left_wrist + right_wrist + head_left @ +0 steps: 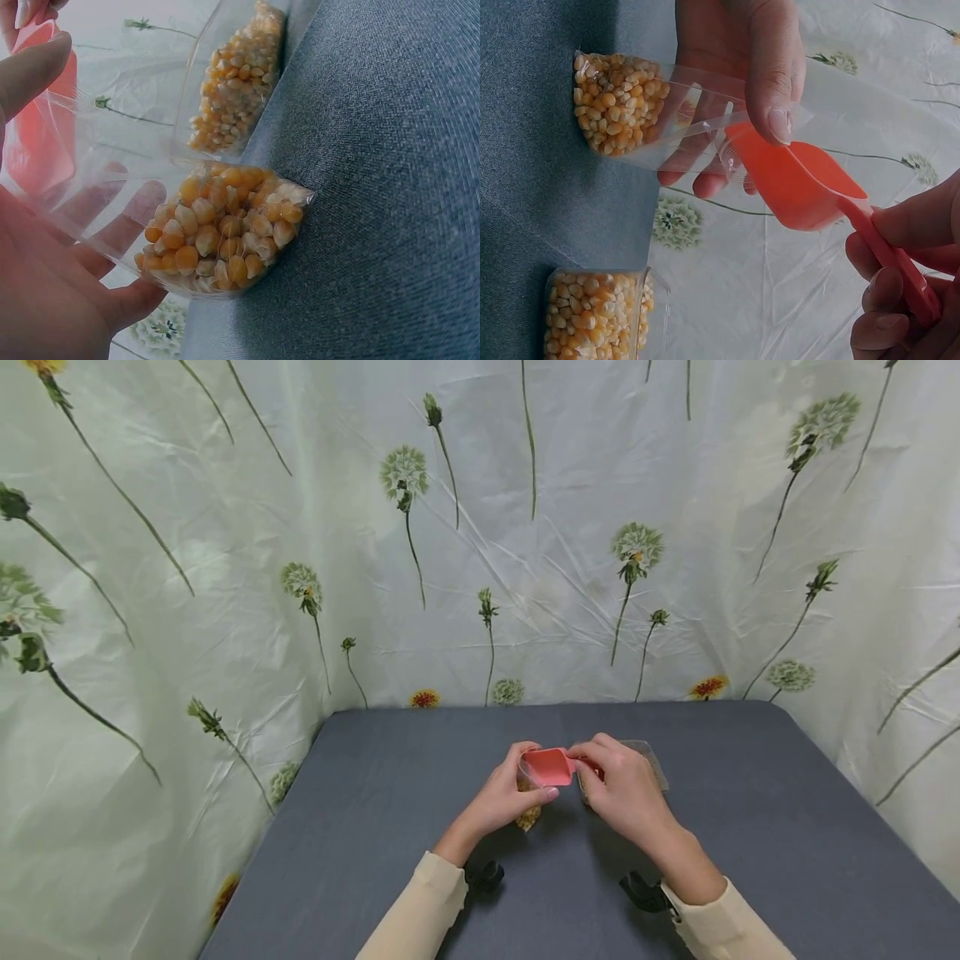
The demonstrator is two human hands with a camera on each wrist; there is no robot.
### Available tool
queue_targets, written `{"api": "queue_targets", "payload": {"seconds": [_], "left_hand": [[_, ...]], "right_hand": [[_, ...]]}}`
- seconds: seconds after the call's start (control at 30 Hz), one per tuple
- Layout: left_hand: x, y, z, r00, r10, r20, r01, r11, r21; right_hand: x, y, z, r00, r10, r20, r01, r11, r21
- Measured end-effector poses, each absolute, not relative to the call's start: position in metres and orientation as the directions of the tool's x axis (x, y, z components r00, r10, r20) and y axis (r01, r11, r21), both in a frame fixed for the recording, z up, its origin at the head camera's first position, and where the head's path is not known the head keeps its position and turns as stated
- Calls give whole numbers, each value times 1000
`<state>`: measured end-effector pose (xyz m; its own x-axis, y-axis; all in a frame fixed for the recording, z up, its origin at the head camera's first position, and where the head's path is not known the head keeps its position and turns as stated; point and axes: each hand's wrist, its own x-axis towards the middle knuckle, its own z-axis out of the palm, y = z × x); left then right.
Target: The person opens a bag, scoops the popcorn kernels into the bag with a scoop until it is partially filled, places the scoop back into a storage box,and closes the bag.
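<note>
My left hand (504, 793) holds a clear plastic bag (679, 97) by its upper part, fingers and thumb around the open mouth. Corn kernels (217, 232) fill the bag's bottom, which is at the dark cloth. By its handle, my right hand (624, 785) grips a red scoop (549, 767). The scoop's front edge is in the bag's mouth, under my left thumb in the right wrist view; no kernels show in its bowl. Beyond the bag sits a clear plastic container (656, 315) holding more corn kernels, partly behind my right hand in the head view.
A dark grey cloth (390, 843) covers the table. Behind it hangs a pale curtain (465, 552) with a dandelion print. Black wrist straps (643, 893) show at both sleeves.
</note>
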<state>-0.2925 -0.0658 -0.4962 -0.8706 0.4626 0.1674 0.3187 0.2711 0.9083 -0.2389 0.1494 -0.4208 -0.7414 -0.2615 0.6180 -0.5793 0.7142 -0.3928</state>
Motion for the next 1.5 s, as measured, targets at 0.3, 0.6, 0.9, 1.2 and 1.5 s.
{"api": "queue_targets", "payload": {"seconds": [0.3,0.6,0.9,1.2,1.5], "left_hand": [[-296,-64,-494,-866,468,177,329,267,906],[-297,-66,-497,-876,454,166,311,267,912],[-297,-69,-496,-871,460,173,334,297,894],[-294,-69,-496,-871,462,165,333,309,891],[-292,-67,-496,-870,461,173,336,299,893]], "right_hand": [[-243,158,-413,-736,-276,618,-588,714,-381],[-246,175,-402,-757,-295,583,-601,666,-442],[-250,193,-400,-788,-272,552,-553,707,-441],[-253,214,-403,-834,-258,488,-483,769,-419],[-262,232,-411,-855,-292,429,-452,825,-340]]}}
